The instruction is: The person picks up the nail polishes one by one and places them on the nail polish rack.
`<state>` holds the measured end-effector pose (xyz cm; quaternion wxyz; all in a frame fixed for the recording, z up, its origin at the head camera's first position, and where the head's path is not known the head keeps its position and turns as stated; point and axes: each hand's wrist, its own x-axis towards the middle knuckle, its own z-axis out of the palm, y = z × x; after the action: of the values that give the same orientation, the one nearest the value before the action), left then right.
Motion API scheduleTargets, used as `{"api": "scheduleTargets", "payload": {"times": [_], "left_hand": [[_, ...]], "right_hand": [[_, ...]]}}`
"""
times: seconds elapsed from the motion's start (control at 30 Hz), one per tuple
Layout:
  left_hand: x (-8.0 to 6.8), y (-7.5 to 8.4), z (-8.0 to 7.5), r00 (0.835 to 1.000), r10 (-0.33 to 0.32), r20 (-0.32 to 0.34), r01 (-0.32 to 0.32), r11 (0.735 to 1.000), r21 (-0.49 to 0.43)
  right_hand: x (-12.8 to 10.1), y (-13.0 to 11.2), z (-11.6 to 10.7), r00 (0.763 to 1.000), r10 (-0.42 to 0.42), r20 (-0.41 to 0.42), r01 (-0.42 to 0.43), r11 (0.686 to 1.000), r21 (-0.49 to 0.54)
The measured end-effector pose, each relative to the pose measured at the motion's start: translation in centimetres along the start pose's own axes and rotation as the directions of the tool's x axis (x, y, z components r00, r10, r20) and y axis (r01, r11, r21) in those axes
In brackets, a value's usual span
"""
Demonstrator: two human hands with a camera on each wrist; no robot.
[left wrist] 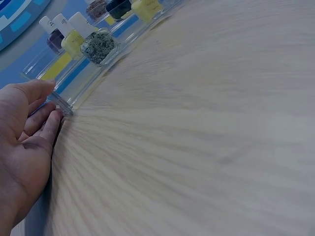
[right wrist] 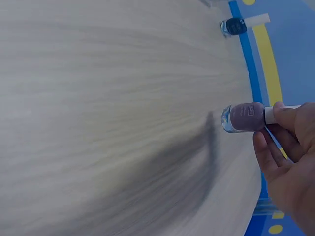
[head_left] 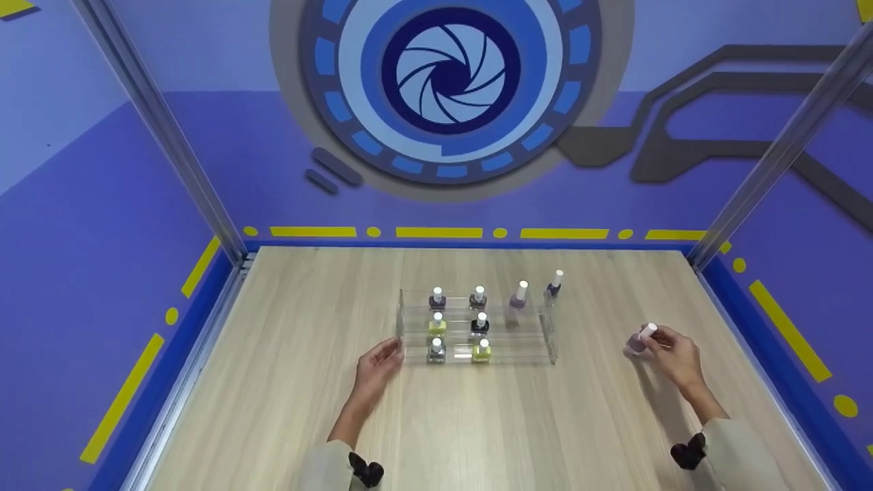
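Observation:
A clear tiered rack [head_left: 508,354] stands on the table with small white-capped nail polish bottles on its steps. My left hand [head_left: 379,368] grips the rack's left end panel, thumb on one side and fingers on the other in the left wrist view. Off to the right, my right hand [head_left: 675,354] pinches the white cap of a mauve nail polish bottle [right wrist: 246,117], tilted above its shadow. On the front step are a speckled grey bottle [left wrist: 99,47] and a yellow-green one [head_left: 481,351]. Yellow [head_left: 437,325] and black [head_left: 480,325] bottles occupy the middle step.
The back step bears two dark bottles [head_left: 437,299] and another mauve bottle [head_left: 521,296]. A dark blue bottle [head_left: 555,285] stands by the rack's back right corner. Blue-purple panels [head_left: 204,150] and metal posts [head_left: 164,123] enclose the wooden table [head_left: 300,293].

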<state>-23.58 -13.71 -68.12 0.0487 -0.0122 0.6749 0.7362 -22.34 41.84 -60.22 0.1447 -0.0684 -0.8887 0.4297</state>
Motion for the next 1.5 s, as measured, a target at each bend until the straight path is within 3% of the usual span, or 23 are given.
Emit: {"api": "scheduleTargets", "payload": {"times": [0.33, 0.63, 0.9, 1.23, 1.5], "left_hand": [[0.0, 0.0, -0.1, 1.0, 0.002, 0.006, -0.002, 1.0, 0.01], [-0.1, -0.2, 0.0, 1.0, 0.001, -0.001, -0.001, 1.0, 0.023], [-0.1, 0.0, 0.1, 1.0, 0.011, 0.003, -0.011, 1.0, 0.021], [0.0, -0.1, 0.0, 1.0, 0.013, 0.012, -0.014, 0.999, 0.03], [0.0, 0.1, 0.2, 1.0, -0.022, -0.004, 0.023, 0.999, 0.03]], "right_hand": [[0.1, -2.9, 0.8, 1.0, -0.029, 0.002, 0.029, 0.997, 0.077], [0.1, -4.7, 2.4, 0.994, -0.111, -0.021, 0.113, 0.982, 0.149], [0.1, -6.1, 4.2, 0.991, -0.129, 0.032, 0.12, 0.972, 0.203], [-1.2, -11.7, 5.7, 0.983, -0.166, 0.073, 0.145, 0.96, 0.238], [-0.3, -11.2, 8.6, 0.977, -0.194, 0.092, 0.155, 0.934, 0.323]]}}
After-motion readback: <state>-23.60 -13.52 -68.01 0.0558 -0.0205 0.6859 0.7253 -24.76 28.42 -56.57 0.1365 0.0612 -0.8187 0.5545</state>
